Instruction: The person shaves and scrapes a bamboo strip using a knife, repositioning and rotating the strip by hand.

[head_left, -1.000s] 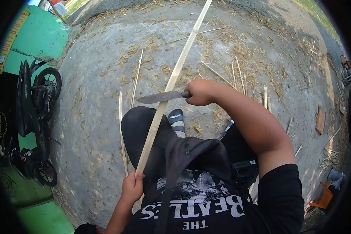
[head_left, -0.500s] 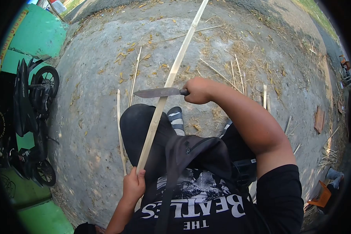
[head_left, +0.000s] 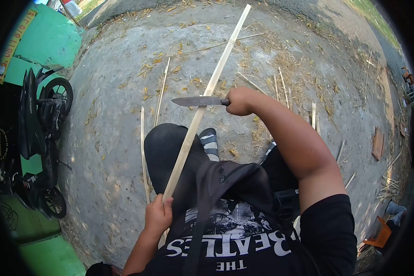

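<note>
A long pale bamboo strip (head_left: pixel 188 142) slants from my lap up and away over the ground. Its near end is gripped by my left hand (head_left: pixel 158 214), thumb along the strip. My right hand (head_left: pixel 239 101) is closed round the dark handle of a large knife (head_left: pixel 197 101). The blade points left and lies across the strip, above my bent knee. The strip's far end (head_left: pixel 247 8) shows near the top of the view.
More strips (head_left: pixel 162 92) lie on the concrete ground (head_left: pixel 110 92) with shavings and dry leaves. At the left stands a motorcycle (head_left: pixel 46 110) by a green wall. A brick-coloured block (head_left: pixel 378 143) and an orange object (head_left: pixel 380 233) are on the right.
The knife and my right hand have moved slightly up and right along the strip. The strip's far end has come into view. My left hand keeps its hold.
</note>
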The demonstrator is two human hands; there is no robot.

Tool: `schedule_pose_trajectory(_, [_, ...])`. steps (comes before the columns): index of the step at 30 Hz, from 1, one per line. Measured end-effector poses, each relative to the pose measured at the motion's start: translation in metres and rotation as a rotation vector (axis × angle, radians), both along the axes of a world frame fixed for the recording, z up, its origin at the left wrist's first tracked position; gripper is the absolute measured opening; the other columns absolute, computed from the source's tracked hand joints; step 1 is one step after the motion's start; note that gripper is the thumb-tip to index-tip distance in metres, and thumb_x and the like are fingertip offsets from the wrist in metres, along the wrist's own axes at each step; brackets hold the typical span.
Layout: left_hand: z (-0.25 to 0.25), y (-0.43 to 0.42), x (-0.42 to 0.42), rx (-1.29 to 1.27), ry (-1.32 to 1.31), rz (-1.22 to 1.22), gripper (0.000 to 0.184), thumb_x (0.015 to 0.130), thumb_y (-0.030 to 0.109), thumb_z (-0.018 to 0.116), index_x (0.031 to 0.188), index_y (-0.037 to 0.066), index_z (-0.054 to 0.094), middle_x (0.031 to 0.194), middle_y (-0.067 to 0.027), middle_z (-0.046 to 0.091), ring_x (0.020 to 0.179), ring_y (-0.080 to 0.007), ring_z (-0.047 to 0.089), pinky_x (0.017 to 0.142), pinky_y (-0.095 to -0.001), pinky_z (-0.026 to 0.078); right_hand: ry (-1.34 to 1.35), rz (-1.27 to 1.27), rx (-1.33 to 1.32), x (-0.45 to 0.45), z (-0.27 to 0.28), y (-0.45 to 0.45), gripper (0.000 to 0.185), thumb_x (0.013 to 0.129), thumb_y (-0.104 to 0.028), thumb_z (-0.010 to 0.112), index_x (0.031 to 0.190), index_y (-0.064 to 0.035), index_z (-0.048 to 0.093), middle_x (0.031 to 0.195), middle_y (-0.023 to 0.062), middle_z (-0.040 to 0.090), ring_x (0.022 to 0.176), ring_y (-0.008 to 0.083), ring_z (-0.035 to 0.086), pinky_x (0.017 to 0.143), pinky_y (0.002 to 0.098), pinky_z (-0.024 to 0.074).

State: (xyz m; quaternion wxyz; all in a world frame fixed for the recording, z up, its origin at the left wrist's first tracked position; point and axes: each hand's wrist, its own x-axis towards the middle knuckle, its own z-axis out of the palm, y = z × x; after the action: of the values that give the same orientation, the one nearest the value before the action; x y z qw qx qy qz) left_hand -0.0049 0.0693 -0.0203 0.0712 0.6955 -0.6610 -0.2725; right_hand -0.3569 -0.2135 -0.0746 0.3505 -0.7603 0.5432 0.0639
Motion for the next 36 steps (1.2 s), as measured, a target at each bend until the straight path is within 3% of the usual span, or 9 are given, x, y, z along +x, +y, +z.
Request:
schedule_pose_trajectory(8, [-0.007, 0.009, 0.002, -0.019, -0.035, -0.002, 0.040, 0.106, 0.036, 0.057, 0.088, 0.000, 0.056, 0.068, -0.0273, 0.062, 0.069, -0.0521, 0.063, 0.058, -0.0555, 0.047, -0.004, 0.000, 0.010, -0.008, 0.015, -0.001, 0.037, 0.086, -0.026, 0.062, 0.105, 0.0026, 0.076, 0.106, 0.0264, 0.074, 0.102, 0.0404, 0.071, 0.090, 0.0477, 0.0561])
schedule_pose_trajectory(11, [-0.006, 0.001, -0.002, -0.022, -0.025, -0.006, 0.040, 0.106, 0.036, 0.057, 0.087, 0.001, 0.056, 0.068, -0.0272, 0.062, 0.069, -0.0521, 0.063, 0.058, -0.0559, 0.047, 0.031, -0.049, -0.021, -0.013, -0.007, -0.004, 0.037, 0.087, -0.027, 0.062, 0.103, 0.0029, 0.076, 0.104, 0.0264, 0.074, 0.101, 0.0407, 0.072, 0.089, 0.0476, 0.0562])
schedule_pose_trajectory(18, [-0.005, 0.005, 0.000, -0.023, -0.045, -0.020, 0.040, 0.106, 0.035, 0.058, 0.085, 0.001, 0.055, 0.067, -0.0268, 0.061, 0.068, -0.0520, 0.063, 0.058, -0.0557, 0.047, -0.076, 0.050, 0.021, 0.001, 0.020, 0.011, 0.037, 0.084, -0.026, 0.061, 0.102, 0.0035, 0.076, 0.102, 0.0284, 0.073, 0.099, 0.0405, 0.072, 0.088, 0.0490, 0.0556])
schedule_pose_trajectory(26, [0.002, 0.002, -0.002, -0.004, -0.028, -0.015, 0.039, 0.105, 0.034, 0.059, 0.085, 0.001, 0.054, 0.068, -0.0266, 0.061, 0.068, -0.0516, 0.063, 0.058, -0.0554, 0.047, -0.033, 0.031, 0.037, 0.002, 0.001, 0.007, 0.036, 0.084, -0.026, 0.062, 0.101, 0.0030, 0.076, 0.102, 0.0275, 0.074, 0.097, 0.0408, 0.072, 0.087, 0.0484, 0.0562])
schedule_pose_trajectory(29, [-0.003, 0.001, -0.001, -0.009, -0.028, -0.022, 0.038, 0.105, 0.033, 0.059, 0.085, 0.001, 0.054, 0.068, -0.0268, 0.061, 0.068, -0.0518, 0.063, 0.058, -0.0554, 0.047, -0.062, 0.076, -0.029, 0.000, 0.000, 0.014, 0.030, 0.083, -0.027, 0.063, 0.094, -0.0021, 0.075, 0.091, 0.0242, 0.073, 0.088, 0.0427, 0.070, 0.081, 0.0506, 0.0542])
schedule_pose_trajectory(32, [-0.001, 0.001, -0.003, -0.010, -0.025, -0.034, 0.038, 0.105, 0.033, 0.059, 0.085, 0.001, 0.054, 0.067, -0.0267, 0.061, 0.068, -0.0517, 0.063, 0.058, -0.0554, 0.047, 0.051, 0.049, 0.029, -0.016, -0.012, -0.006, 0.030, 0.083, -0.028, 0.064, 0.092, -0.0023, 0.075, 0.090, 0.0243, 0.073, 0.088, 0.0425, 0.070, 0.081, 0.0504, 0.0543])
schedule_pose_trajectory(36, [-0.001, 0.001, -0.004, -0.017, -0.021, -0.029, 0.038, 0.105, 0.032, 0.060, 0.084, 0.001, 0.055, 0.066, -0.0262, 0.061, 0.067, -0.0507, 0.063, 0.058, -0.0550, 0.048, -0.044, -0.024, 0.009, -0.002, -0.019, 0.004, 0.029, 0.083, -0.027, 0.063, 0.092, -0.0019, 0.074, 0.089, 0.0245, 0.072, 0.087, 0.0415, 0.070, 0.080, 0.0510, 0.0538])
